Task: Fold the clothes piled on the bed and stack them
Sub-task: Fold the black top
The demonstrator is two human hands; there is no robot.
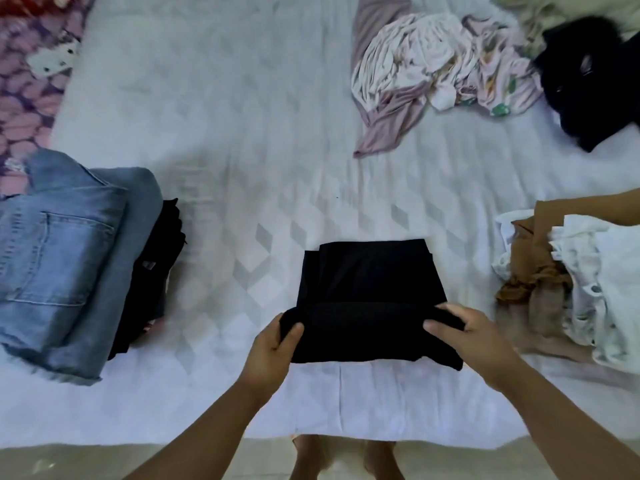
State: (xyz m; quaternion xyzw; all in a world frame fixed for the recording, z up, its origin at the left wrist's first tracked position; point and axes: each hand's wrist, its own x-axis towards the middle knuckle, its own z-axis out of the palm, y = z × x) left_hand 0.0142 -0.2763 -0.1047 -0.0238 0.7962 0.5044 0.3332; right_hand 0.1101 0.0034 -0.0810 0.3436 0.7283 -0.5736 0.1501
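Gripping a black garment (370, 299) at the near edge of the bed (242, 133), both hands work its nearest fold. Left hand (273, 344) has fingers curled around the garment's left near corner, thumb on top, cloth bunched in the grasp. Right hand (474, 337) pinches the right near corner, thumb pressed on top of the fabric, other fingers wrapped over the edge. Garment lies mostly flat on the white bedsheet, already folded into a rough rectangle, the near strip doubled over and slightly raised.

Left side of bed: folded blue jeans (59, 258), back pocket showing, sitting on top of a stack of dark folded clothes (152, 271) whose edges stick out to the right. Right side: a loose heap of white clothes (602, 292) tangled with a brown garment (530, 271), near the right hand but apart from it. Far right of bed: crumpled pile of pink and white clothes (440, 71), with a black bundle (588, 84) just beside it at the frame edge. Patterned purple blanket (31, 81) at far left corner. Bare feet (346, 459) visible on the floor below the bed edge, blurry.
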